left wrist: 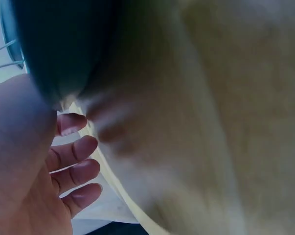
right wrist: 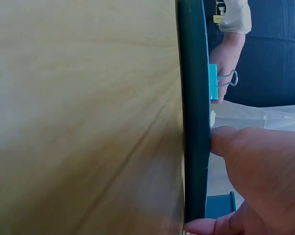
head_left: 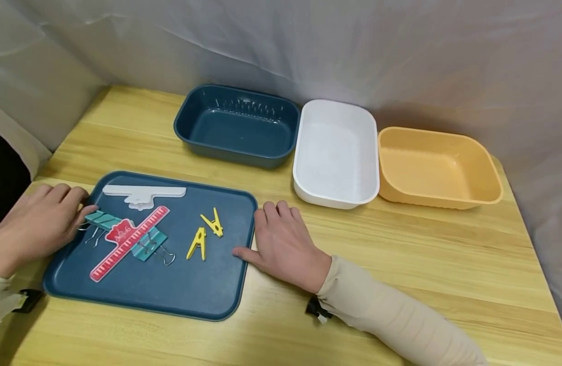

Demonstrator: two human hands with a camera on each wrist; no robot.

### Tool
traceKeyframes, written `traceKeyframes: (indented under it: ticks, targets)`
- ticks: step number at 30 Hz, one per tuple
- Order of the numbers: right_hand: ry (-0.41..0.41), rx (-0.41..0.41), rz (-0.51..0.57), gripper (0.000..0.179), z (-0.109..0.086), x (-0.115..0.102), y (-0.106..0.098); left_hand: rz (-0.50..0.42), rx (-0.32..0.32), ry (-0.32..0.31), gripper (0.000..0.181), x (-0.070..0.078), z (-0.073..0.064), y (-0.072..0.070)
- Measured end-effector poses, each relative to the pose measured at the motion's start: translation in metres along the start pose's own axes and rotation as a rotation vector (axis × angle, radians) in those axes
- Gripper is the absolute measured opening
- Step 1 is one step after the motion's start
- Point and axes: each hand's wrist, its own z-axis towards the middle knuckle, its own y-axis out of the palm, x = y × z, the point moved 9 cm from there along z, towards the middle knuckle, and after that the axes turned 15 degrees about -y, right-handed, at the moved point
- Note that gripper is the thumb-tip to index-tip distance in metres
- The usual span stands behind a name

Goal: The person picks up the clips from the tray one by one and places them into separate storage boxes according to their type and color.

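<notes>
Left hand is at the tray's left rim, forearm coming in from the left edge, back of hand up; fingers clamped on the tray, thumb over the rim by the nearer teal clip. Left wrist view shows four curled fingertips low at the rim, slightly apart from each other, which the head view hides; that clip's wire handles poke in at its left edge. Tray lies on the bench between both hands. Count on it: 1 white long clip at the back left; 2 teal binder clips, wire handles out; 1 red ruler clip lying diagonally across them; 2 yellow pegs right of those, close together. Right hand is on the right rim, sleeved forearm slanting up-left from the lower right; fingers clamped there too, thumb on top, the others along the outside. Right wrist view shows what the head view can't: a fingertip down at the tray's lower edge, rim side-on, one teal clip standing above it, left hand beyond. Behind, 3 bins in a row: dark blue bin, white bin, orange bin.
</notes>
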Motion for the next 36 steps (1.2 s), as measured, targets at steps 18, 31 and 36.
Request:
traceKeyframes:
  ticks: [18, 31, 36]
  targets:
    - [-0.032, 0.091, -0.144, 0.047, 0.005, -0.009, -0.007, 0.098, -0.006, 0.092, 0.032, 0.01, 0.002, -0.002]
    - [-0.042, 0.067, -0.098, 0.045, 0.004, -0.01, -0.004, 0.082, -0.057, 0.114, 0.025, 0.01, 0.002, 0.002]
    - [-0.037, 0.042, -0.079, 0.046, 0.005, -0.009, -0.002, 0.087, -0.061, 0.128, 0.022, 0.011, 0.002, 0.002]
